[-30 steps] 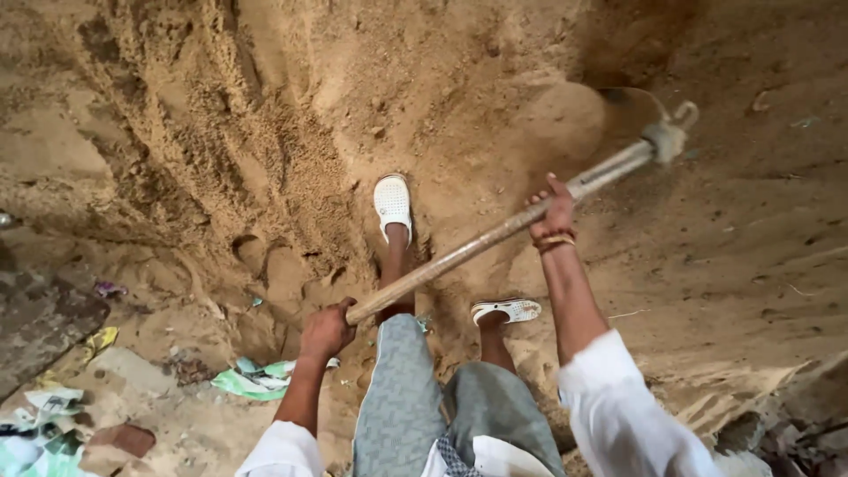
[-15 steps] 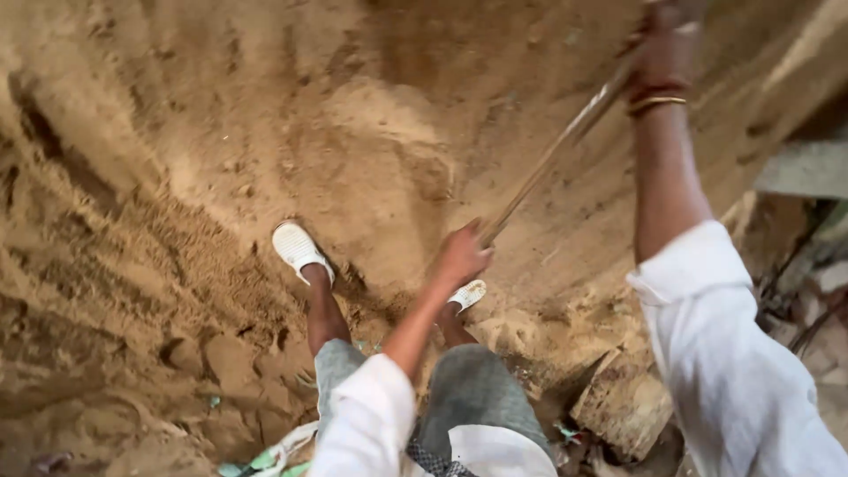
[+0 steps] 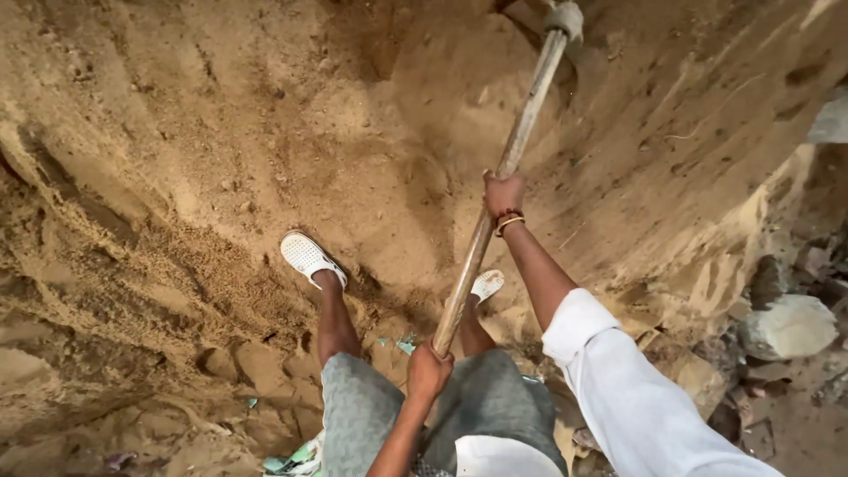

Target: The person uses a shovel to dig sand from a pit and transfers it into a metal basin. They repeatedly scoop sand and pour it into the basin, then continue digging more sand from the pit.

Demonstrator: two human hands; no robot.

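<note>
Left hand (image 3: 428, 371) is gripping the butt end of the handle (image 3: 495, 199), fingers wrapped tight around it, nearest the body; right hand (image 3: 503, 194) is clamping the handle at mid-length, fingers closed round the wood, bangles at the wrist. Since half a second ago the handle is swinging down from a raised, steep angle; the right hand is dropping with it; the stroke appears to be heading back into the sand (image 3: 221, 177). Shoes (image 3: 305, 256) are standing left of the handle and just beside it. Beyond the right hand the handle is running up to the blade socket (image 3: 564, 18); blade itself is cut off by the frame. A pale rock (image 3: 786, 327) is lying well right of the handle.
</note>
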